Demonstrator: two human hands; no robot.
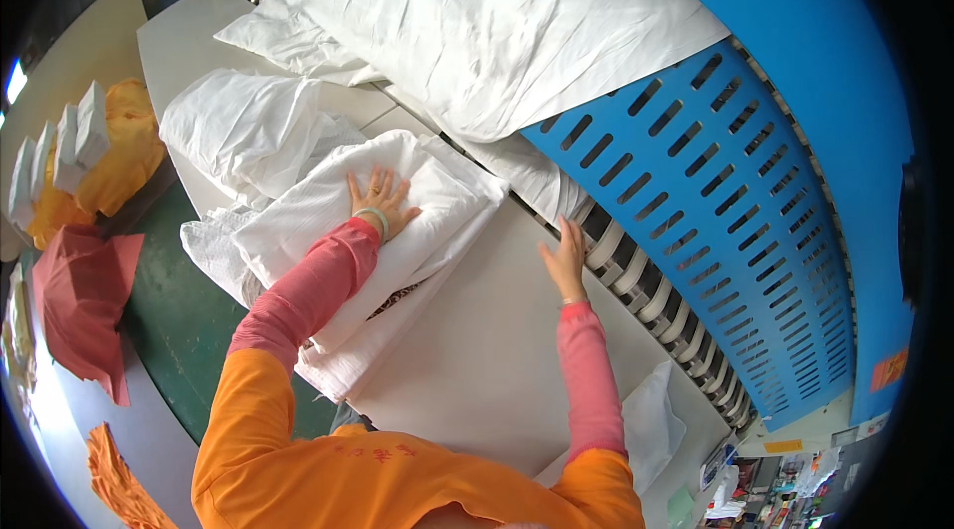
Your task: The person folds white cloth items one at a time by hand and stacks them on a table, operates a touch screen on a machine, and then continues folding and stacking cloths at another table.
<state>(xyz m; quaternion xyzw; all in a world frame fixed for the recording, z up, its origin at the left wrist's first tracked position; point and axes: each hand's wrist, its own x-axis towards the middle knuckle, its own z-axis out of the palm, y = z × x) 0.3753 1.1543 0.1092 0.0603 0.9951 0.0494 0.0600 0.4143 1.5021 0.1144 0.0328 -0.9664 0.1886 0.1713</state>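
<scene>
My left hand [378, 203] lies flat with fingers spread on a folded pile of white cloth [440, 208]. A dark patterned patch shows between the layers near its lower edge. My right hand [566, 257], its fingers apart, is by the table edge beside the machine's rollers and holds nothing. A large white sheet [477, 15] drapes over the blue slotted guard, and some white cloth [533, 164] lies under the guard's edge. To the left of the pile is a crumpled white cloth bundle [231, 127].
The blue slotted guard [715, 179] and striped rollers [656, 290] border the pale tabletop [462, 350]. Farther left are folded white pieces on yellow cloth [123, 149], a red cloth [82, 298] and an orange cloth [123, 480]. A thin white sheet [652, 425] lies at lower right.
</scene>
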